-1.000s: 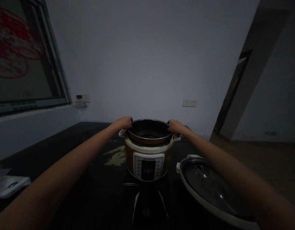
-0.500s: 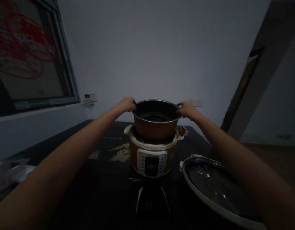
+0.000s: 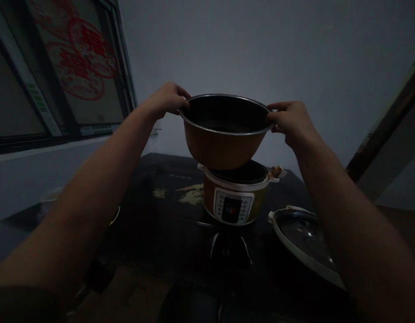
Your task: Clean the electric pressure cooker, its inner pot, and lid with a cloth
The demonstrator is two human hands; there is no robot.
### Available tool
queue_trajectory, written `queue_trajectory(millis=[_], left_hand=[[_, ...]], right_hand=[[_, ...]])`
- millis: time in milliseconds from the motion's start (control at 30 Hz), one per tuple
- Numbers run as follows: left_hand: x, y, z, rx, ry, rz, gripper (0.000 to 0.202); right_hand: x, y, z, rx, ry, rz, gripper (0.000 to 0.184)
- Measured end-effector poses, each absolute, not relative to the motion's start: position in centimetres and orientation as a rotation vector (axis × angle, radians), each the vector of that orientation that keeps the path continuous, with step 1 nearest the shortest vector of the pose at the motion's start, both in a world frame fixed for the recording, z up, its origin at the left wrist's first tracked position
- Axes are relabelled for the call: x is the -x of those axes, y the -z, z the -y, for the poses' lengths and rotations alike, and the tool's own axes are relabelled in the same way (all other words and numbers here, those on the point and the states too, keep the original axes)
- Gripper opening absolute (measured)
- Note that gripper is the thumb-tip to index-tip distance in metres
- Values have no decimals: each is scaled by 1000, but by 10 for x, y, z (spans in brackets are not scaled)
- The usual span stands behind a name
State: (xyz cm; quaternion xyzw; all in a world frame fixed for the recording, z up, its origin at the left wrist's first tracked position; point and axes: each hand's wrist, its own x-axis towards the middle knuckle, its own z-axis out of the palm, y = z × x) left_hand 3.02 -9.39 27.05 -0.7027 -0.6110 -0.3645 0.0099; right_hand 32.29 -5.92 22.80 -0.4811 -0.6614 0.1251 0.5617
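A round inner pot (image 3: 224, 148), golden-brown outside and dark inside, hangs in the air between my hands. My left hand (image 3: 168, 99) pinches its metal rim on the left, thumb and fingers closed over the edge. On the opposite side my right hand (image 3: 291, 119) grips the rim the same way. Below and slightly behind the pot stands the electric cooker (image 3: 232, 204), white-rimmed with a button panel in front. Its dark opening shows partly; the raised pot covers the rest.
The cooker's lid (image 3: 304, 242) lies on the dark glossy table (image 3: 153, 229) at the right, partly behind my right forearm. A pale wall (image 3: 227, 49) rises behind the table. At the left is a window (image 3: 82, 67) with red decorations.
Both hands have lifted the inner pot up out of the cooker and brought it nearer to me. The view has turned slightly to the left.
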Motion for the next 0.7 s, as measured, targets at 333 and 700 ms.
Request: queue_trajectory(millis=[333,700], left_hand=[[57,-264,156,2023,1133,2038,38],[134,-181,149,2083,924,2416,38]], right_hand=[[-231,-209,97,767,-669,1500,49],[-174,-139,139,659,-1024,1640,50]])
